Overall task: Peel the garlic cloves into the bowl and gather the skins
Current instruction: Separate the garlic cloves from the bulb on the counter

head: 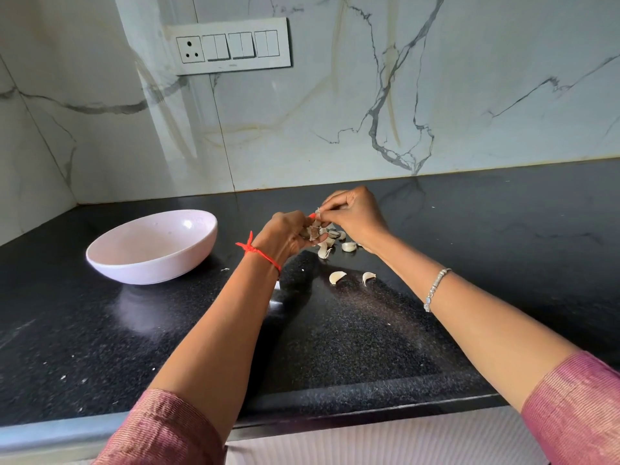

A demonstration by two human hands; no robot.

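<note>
My left hand [285, 233] grips a garlic piece [312, 231] over the black counter. My right hand [353, 214] pinches a strip of papery skin [318, 213] that rises from that piece. Under and behind the hands lies a small heap of unpeeled cloves [337, 241]. Two more cloves lie apart, nearer to me: one [337, 277] and another [368, 277]. The pale pink bowl [110, 245] stands to the left of my hands, and I see no cloves inside it.
The black granite counter [369, 337] runs to a marble wall at the back and on the left. A switch panel [231, 46] is mounted on the wall. Small white flecks lie scattered on the counter at the front left.
</note>
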